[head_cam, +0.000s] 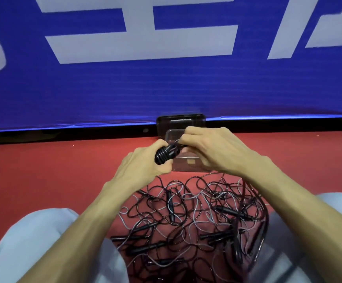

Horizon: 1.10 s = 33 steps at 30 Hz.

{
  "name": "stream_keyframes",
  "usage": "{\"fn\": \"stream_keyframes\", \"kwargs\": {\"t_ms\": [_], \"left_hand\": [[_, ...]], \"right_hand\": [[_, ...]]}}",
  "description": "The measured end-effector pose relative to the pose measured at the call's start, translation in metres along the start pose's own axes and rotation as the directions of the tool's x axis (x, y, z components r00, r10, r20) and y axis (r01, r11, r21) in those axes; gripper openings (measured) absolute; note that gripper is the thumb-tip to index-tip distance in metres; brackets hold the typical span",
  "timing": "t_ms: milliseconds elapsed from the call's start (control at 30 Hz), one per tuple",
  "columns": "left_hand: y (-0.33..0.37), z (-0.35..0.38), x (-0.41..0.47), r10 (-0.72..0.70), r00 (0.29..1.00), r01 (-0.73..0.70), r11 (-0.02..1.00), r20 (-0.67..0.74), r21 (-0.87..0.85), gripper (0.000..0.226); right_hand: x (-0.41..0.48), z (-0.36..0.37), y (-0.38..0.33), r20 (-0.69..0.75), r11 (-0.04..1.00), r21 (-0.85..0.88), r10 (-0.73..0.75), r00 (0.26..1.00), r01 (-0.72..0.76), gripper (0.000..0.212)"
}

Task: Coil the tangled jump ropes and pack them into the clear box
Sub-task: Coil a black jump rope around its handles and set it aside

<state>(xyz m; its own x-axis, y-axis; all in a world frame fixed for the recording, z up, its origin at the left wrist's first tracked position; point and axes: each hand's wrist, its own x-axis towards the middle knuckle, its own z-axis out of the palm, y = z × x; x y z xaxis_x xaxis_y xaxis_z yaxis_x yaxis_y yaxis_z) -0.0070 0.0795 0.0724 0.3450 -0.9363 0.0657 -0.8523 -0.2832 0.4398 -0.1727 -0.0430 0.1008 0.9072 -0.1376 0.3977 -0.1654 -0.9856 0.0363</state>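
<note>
1. The person's left knee (33, 242), in pale blue cloth, rests on the red carpeted floor (43, 170) at the lower left.
2. The left hand (143, 162) is curled round a tightly wound bundle of black jump rope (165, 154), thumb under it and fingers over its far side.
3. The bundle is held in the air, just above the near left corner of the clear plastic box (186, 166).
4. The box sits on the floor beyond the hands, and its clear lid (180, 119) stands upright behind it against the blue banner with large white lettering (166, 88).
5. The tangled heap of black and grey jump ropes with black handles (192, 217) lies on the floor between the knees, on the near side of the box.
6. The right hand (211, 148) is over the box, its fingertips pinching a strand at the bundle's right end.
7. A black strand hangs under the right wrist down to the heap.
8. The right knee (339, 211) is at the right edge.
</note>
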Motion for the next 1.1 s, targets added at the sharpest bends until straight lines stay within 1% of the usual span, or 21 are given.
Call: {"fn": "stream_keyframes", "kwargs": {"t_ms": [33, 67, 133, 167, 267, 333, 400, 467, 500, 567, 600, 700, 767, 833, 900, 933, 967, 1000, 1033, 1067, 1100], "left_hand": [[0.004, 0.001, -0.002, 0.012, 1.0, -0.012, 0.999, 0.023, 0.03, 0.025], [0.009, 0.001, -0.004, 0.031, 0.998, -0.034, 0.997, 0.047, 0.063, 0.024], [0.016, 0.003, -0.008, 0.082, 0.992, -0.094, 0.987, 0.094, 0.13, 0.022], [0.019, 0.003, -0.01, 0.105, 0.989, -0.121, 0.981, 0.105, 0.155, 0.025], [0.026, 0.001, -0.013, 0.156, 0.981, -0.177, 0.962, 0.116, 0.206, 0.057], [0.027, 0.001, -0.015, 0.176, 0.981, -0.189, 0.958, 0.079, 0.215, 0.068], [0.026, 0.0, -0.015, 0.209, 0.977, -0.212, 0.951, 0.037, 0.223, 0.061], [0.024, 0.0, -0.017, 0.237, 0.971, -0.238, 0.952, 0.029, 0.195, 0.046], [0.024, 0.0, -0.018, 0.244, 0.969, -0.247, 0.957, 0.036, 0.155, 0.037], [0.025, 0.0, -0.019, 0.234, 0.971, -0.236, 0.971, 0.059, 0.028, 0.017], [0.024, 0.001, -0.019, 0.221, 0.973, -0.218, 0.975, 0.06, -0.051, 0.017], [0.015, -0.003, -0.013, 0.163, 0.987, -0.158, 0.943, -0.006, -0.293, 0.029], [0.01, -0.009, -0.009, 0.116, 0.993, -0.112, 0.867, -0.023, -0.485, 0.023], [0.006, -0.013, -0.007, 0.064, 0.998, -0.062, 0.766, -0.021, -0.64, 0.016], [0.008, -0.014, -0.006, -0.012, 1.0, 0.005, 0.62, -0.003, -0.784, 0.009], [0.01, -0.015, -0.005, -0.06, 0.998, 0.044, 0.53, 0.014, -0.847, 0.007], [0.012, -0.017, -0.004, -0.102, 0.994, 0.074, 0.451, 0.032, -0.889, 0.012], [0.013, -0.019, -0.003, -0.129, 0.99, 0.102, 0.392, 0.055, -0.914, 0.016], [0.014, -0.02, -0.002, -0.145, 0.987, 0.12, 0.36, 0.071, -0.925, 0.015], [0.014, -0.021, -0.001, -0.163, 0.984, 0.127, 0.359, 0.072, -0.925, 0.015], [0.012, -0.022, 0.001, -0.186, 0.981, 0.127, 0.38, 0.059, -0.916, 0.016]], "right_hand": [[-0.001, -0.001, 0.0, 0.018, 1.0, -0.008, -0.006, 1.0, 0.006, 0.016], [-0.001, -0.002, 0.0, 0.025, 1.0, -0.011, -0.01, 1.0, 0.01, 0.013], [-0.002, -0.004, 0.0, 0.051, 1.0, 0.001, 0.016, 0.999, -0.016, 0.013], [-0.003, -0.005, 0.002, 0.061, 0.999, 0.009, 0.032, 0.998, -0.033, 0.012], [-0.003, -0.003, 0.007, 0.06, 0.993, 0.068, 0.095, 0.994, -0.099, 0.013], [-0.004, 0.001, 0.011, 0.066, 0.983, 0.132, 0.12, 0.991, -0.128, 0.016], [-0.005, 0.005, 0.013, 0.071, 0.965, 0.203, 0.154, 0.986, -0.165, 0.023], [-0.004, 0.009, 0.016, 0.069, 0.936, 0.286, 0.191, 0.979, -0.203, 0.039], [-0.004, 0.011, 0.018, 0.081, 0.917, 0.325, 0.215, 0.973, -0.23, 0.041], [-0.003, 0.016, 0.021, 0.111, 0.888, 0.366, 0.255, 0.961, -0.278, 0.035], [-0.004, 0.018, 0.022, 0.123, 0.878, 0.372, 0.275, 0.953, -0.301, 0.033], [-0.006, 0.021, 0.02, 0.137, 0.856, 0.393, 0.305, 0.942, -0.334, 0.02], [-0.006, 0.023, 0.017, 0.135, 0.831, 0.439, 0.315, 0.939, -0.342, 0.013], [-0.004, 0.024, 0.011, 0.15, 0.818, 0.467, 0.301, 0.942, -0.336, 0.013], [-0.001, 0.026, 0.007, 0.171, 0.828, 0.457, 0.275, 0.946, -0.324, 0.014], [-0.001, 0.027, 0.006, 0.193, 0.836, 0.441, 0.267, 0.944, -0.327, 0.009], [0.0, 0.028, 0.004, 0.21, 0.846, 0.426, 0.252, 0.945, -0.32, 0.002], [0.0, 0.027, 0.001, 0.225, 0.848, 0.422, 0.246, 0.943, -0.321, 0.005], [0.0, 0.027, -0.001, 0.24, 0.84, 0.432, 0.243, 0.94, -0.328, 0.005], [0.0, 0.026, -0.003, 0.252, 0.827, 0.45, 0.246, 0.936, -0.338, 0.004], [0.0, 0.024, -0.006, 0.26, 0.817, 0.46, 0.252, 0.932, -0.349, 0.008]]}}
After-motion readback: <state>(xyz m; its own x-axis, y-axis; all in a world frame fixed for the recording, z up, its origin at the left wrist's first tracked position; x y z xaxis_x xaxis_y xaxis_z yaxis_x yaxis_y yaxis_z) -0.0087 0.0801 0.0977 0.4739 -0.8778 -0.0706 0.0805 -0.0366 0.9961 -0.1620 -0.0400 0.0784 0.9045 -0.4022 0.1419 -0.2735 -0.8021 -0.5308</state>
